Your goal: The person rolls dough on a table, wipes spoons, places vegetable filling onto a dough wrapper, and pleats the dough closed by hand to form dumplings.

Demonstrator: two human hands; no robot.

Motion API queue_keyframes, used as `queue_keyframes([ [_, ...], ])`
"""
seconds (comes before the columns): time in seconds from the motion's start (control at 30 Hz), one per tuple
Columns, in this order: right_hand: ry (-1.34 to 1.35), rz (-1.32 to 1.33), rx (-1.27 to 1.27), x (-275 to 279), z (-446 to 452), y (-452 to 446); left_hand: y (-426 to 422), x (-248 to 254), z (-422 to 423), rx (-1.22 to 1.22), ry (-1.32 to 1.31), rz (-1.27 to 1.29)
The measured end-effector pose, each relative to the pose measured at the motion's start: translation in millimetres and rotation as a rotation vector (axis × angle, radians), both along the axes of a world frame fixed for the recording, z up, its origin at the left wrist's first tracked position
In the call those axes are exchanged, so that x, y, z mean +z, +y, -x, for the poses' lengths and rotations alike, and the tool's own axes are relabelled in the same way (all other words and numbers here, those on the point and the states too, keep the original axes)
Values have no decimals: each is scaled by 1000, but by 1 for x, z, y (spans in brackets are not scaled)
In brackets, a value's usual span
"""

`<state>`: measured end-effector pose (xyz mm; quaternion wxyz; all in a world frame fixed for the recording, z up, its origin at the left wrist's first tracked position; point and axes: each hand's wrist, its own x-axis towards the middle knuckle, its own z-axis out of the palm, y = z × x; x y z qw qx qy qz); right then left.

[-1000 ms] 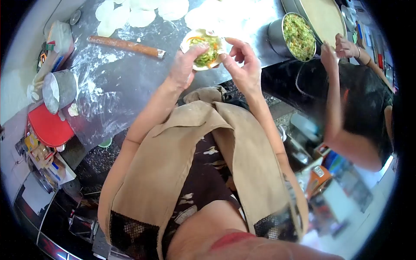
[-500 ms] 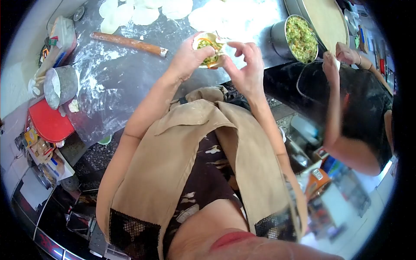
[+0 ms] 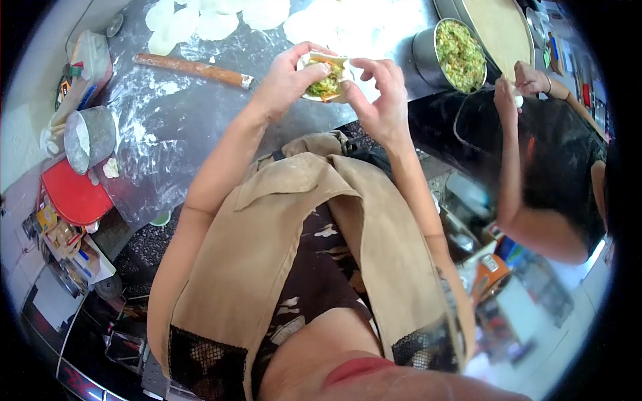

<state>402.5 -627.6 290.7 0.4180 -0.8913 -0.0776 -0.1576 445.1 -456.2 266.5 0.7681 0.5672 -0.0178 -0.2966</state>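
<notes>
In my left hand (image 3: 289, 81) lies an unsealed filled bun (image 3: 324, 85), a pale dough wrapper around chopped green filling with orange shreds. My left thumb presses on the filling, and the other fingers curl behind the wrapper. My right hand (image 3: 384, 100) is at the bun's right side, thumb and index finger closed on the dough rim. Left of my hands a wooden rolling pin (image 3: 192, 69) rests on the floured metal table (image 3: 167, 123). Flat dough rounds (image 3: 217, 25) lie at the back. A metal pot of filling (image 3: 460, 57) stands to the right.
A co-worker's hands (image 3: 518, 90) hold a small white piece, probably dough, at right, beside a large round lined tray (image 3: 500, 30). At left are a metal container with flour (image 3: 90, 140), a red seat-like surface (image 3: 77, 192) and a plastic tub (image 3: 93, 57).
My fingers have shifted slightly around the wrapper, and its right rim is now drawn up between my right thumb and index finger. The whole view has moved a little.
</notes>
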Motion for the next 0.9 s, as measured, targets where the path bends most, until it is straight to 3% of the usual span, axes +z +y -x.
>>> queue_keyframes([
  [0.27,-8,31,59,1,1,-2,2,11,-8,-119,-49,-115],
  [0.33,31,99,100,2,2,-3,2,10,-14,-176,-153,-258],
  [0.47,22,-21,70,-2,4,-2,2,12,-17,-222,-172,-229],
  [0.57,241,-297,6,-10,5,-5,8,18,-22,-280,160,60],
  [0.6,233,-298,2,-15,5,-6,10,12,-18,-286,153,57],
  [0.67,383,-786,4,-27,6,-6,10,-10,1,-93,414,488],
  [0.7,470,-827,-6,-28,7,-6,6,-16,12,-98,484,648],
  [0.73,477,-828,-7,-27,9,-4,-2,-15,16,-94,490,648],
  [0.8,439,-840,-25,-21,12,5,-17,-14,23,100,248,449],
  [0.83,291,-678,-36,-24,12,7,-21,-15,23,103,247,448],
  [0.87,290,-679,-35,-23,12,10,-25,-17,23,138,176,330],
  [0.9,163,-499,-47,-21,13,13,-28,-20,23,172,104,213],
])
